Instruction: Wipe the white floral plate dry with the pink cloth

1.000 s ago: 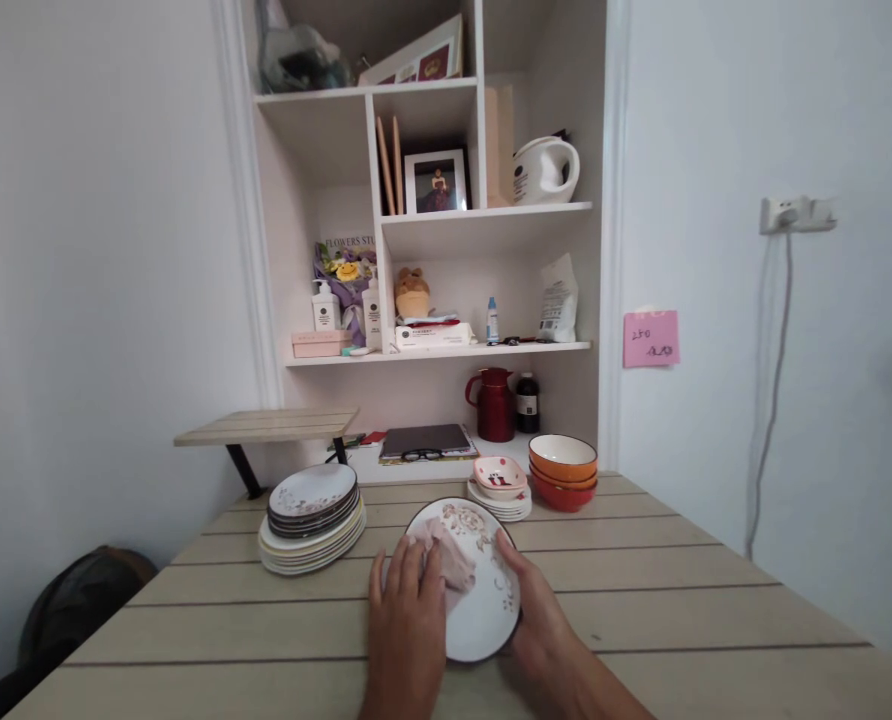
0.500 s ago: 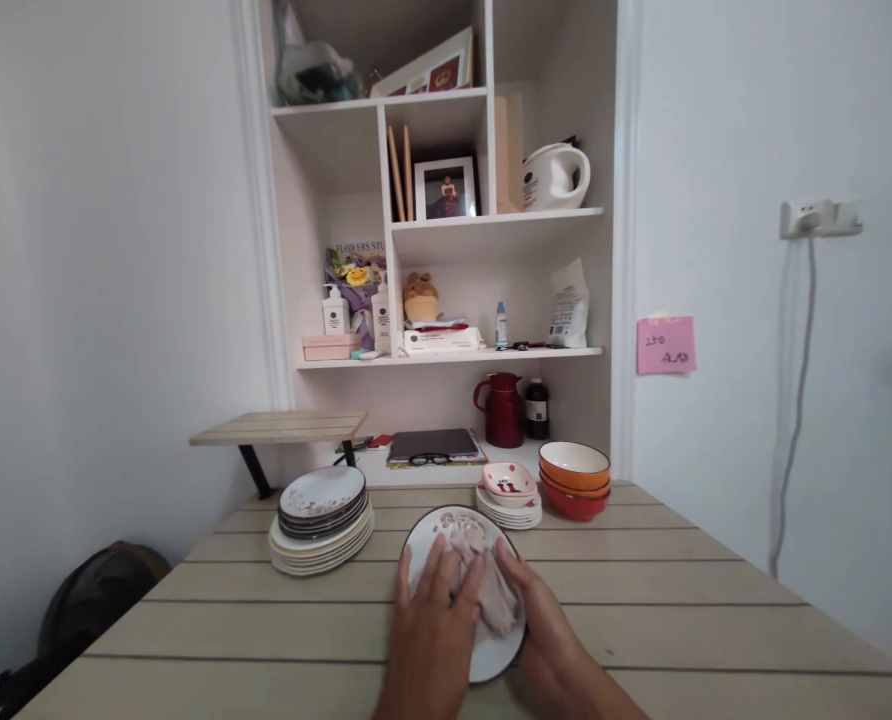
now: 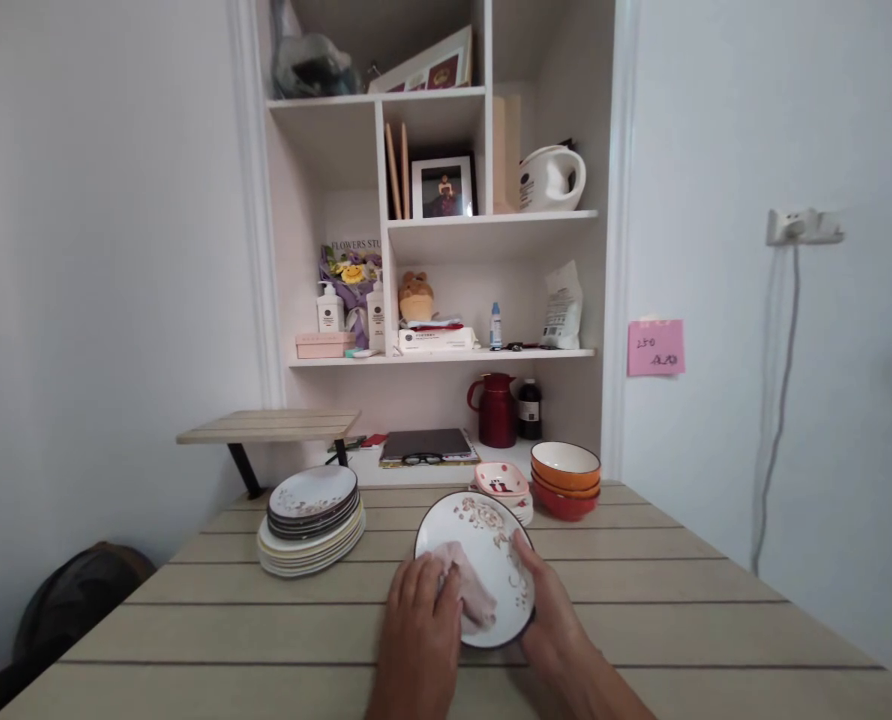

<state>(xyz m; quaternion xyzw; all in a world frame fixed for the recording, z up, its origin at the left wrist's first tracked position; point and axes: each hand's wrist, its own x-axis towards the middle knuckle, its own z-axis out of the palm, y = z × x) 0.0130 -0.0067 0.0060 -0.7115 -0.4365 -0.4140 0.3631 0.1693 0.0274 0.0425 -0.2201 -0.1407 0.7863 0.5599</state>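
Observation:
A white plate (image 3: pixel 495 545) with a dark rim and brown floral print is held tilted above the table, in front of me. My right hand (image 3: pixel 555 610) grips its right edge, thumb on the face and fingers underneath. Against the lower left of the plate's face, my left hand (image 3: pixel 423 620) presses a crumpled pale pink cloth (image 3: pixel 470 590); part of the cloth is hidden under its fingers. To the left stands a stack of plates (image 3: pixel 313 525), the upper ones dark-rimmed with the same floral print.
Behind the plate stand small dishes (image 3: pixel 501 480) with a strawberry-like pattern, and orange and red bowls (image 3: pixel 566 480) stacked to their right. A raised wooden stand (image 3: pixel 270 427) is at the back left of the slatted table (image 3: pixel 266 630). Shelves hold a red jug (image 3: pixel 497 410).
The cloth and my left hand have moved from the middle of the plate to its lower left, uncovering the floral print. The plate has shifted slightly up and right.

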